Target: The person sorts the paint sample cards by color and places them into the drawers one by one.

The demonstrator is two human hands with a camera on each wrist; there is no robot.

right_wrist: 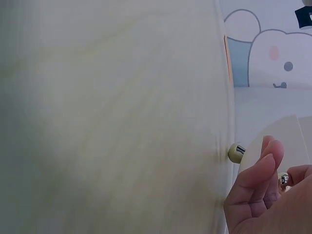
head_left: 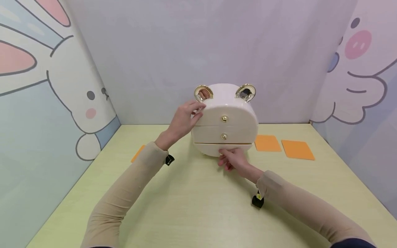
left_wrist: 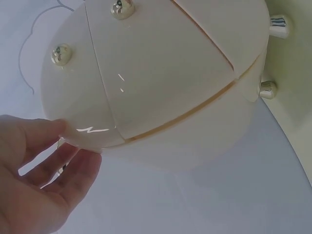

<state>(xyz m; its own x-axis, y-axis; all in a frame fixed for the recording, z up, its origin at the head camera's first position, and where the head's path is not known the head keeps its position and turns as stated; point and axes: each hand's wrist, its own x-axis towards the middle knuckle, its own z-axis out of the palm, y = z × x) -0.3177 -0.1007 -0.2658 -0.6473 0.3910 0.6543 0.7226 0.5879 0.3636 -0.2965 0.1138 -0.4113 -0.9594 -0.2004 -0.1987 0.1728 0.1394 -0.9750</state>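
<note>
A cream, round-topped drawer box [head_left: 225, 119] with two gold ears is seen standing upright on the table [head_left: 198, 206], towards its far edge and about midway between the left and right edges. The left hand [head_left: 183, 119] is laid against the box's upper left side with nearly straight fingers, steadying it without curling round anything. The right hand [head_left: 233, 159] is at the front of the bottom drawer [head_left: 221, 148], fingers curled at its knob [right_wrist: 284, 180], which appears to be pinched. A thin gap is visible above that drawer, so it is judged to be only just started outward; the upper drawer [head_left: 225, 117] and middle drawer [head_left: 224, 134] are seen closed. Most of the pull is judged to remain. Two orange cards [head_left: 283, 146] lie near the right edge, apart from the box.
</note>
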